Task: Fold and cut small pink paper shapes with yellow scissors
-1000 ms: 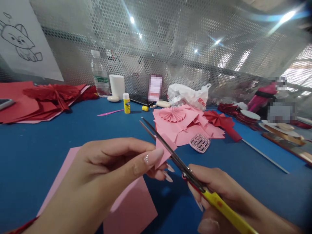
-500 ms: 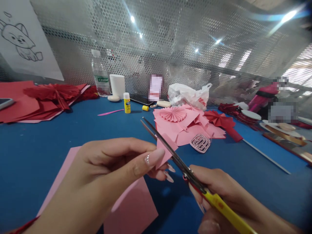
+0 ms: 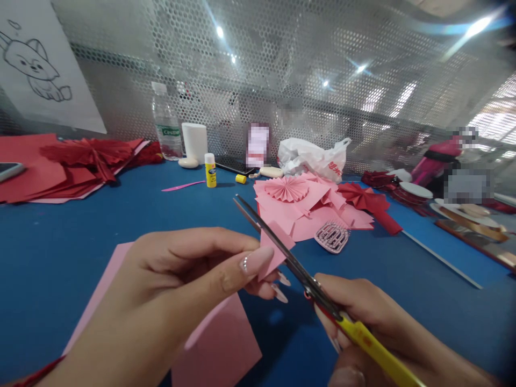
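My left hand (image 3: 209, 279) pinches a small piece of pink paper (image 3: 271, 262) between thumb and fingers. My right hand (image 3: 355, 317) is closed around the yellow handle of a pair of scissors (image 3: 300, 269); some of its fingers are hidden behind the handle. The scissor blades point up and to the left and lie across the pink piece, one in front of it and one behind, slightly apart. Under my left hand, a larger sheet of pink paper (image 3: 226, 344) lies on the blue table (image 3: 133, 215).
Pink papers with a pleated fan (image 3: 286, 190) and a hairbrush head (image 3: 332, 237) lie beyond my hands. A glue stick (image 3: 210, 171), its yellow cap (image 3: 241, 179), a water bottle (image 3: 167, 126) and a plastic bag (image 3: 312, 156) stand farther back. Red papers (image 3: 36, 172) are at left; a stick (image 3: 439, 258) lies right.
Almost nothing differs. Both hands, the pink piece and the scissors keep nearly the same place, with only a slight shift of the view.
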Available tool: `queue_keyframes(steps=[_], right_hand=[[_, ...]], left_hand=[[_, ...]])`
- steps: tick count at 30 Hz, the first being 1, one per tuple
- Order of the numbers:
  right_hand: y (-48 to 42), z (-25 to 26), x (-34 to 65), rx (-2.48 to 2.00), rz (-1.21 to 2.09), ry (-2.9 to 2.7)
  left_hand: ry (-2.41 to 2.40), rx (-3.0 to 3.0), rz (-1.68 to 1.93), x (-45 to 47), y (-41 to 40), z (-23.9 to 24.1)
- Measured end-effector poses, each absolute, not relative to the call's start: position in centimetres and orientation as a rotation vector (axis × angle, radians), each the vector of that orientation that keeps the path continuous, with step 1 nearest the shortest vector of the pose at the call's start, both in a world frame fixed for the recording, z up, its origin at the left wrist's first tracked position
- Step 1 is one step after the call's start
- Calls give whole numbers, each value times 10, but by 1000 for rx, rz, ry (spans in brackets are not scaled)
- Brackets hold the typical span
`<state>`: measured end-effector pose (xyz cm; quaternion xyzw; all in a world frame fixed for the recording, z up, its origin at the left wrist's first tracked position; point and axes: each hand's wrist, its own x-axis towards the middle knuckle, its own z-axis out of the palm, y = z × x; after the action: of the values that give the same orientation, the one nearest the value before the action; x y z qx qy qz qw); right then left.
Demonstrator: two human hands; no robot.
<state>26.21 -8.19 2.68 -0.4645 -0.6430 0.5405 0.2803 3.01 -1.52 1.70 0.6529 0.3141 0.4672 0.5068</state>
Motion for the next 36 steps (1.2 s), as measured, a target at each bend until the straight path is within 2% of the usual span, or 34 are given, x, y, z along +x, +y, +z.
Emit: queue_keyframes(steps=[5, 10, 20, 26, 36], right_hand=[[-79, 28, 264, -1343, 1540, -1672], [-78, 31, 265, -1221, 1614, -1642], [-80, 27, 264, -1280, 1439, -1749], [-78, 25, 266, -1266, 1483, -1733], [-80, 22, 269, -1279, 1356, -1806]], left_hand=[[739, 1594, 1122, 29, -14, 15], [741, 1600, 1126, 27, -14, 15], [720, 1620, 1102, 26, -13, 18], [736, 1631, 1093, 28, -8, 19], [699, 1589, 1097, 34, -9, 22]])
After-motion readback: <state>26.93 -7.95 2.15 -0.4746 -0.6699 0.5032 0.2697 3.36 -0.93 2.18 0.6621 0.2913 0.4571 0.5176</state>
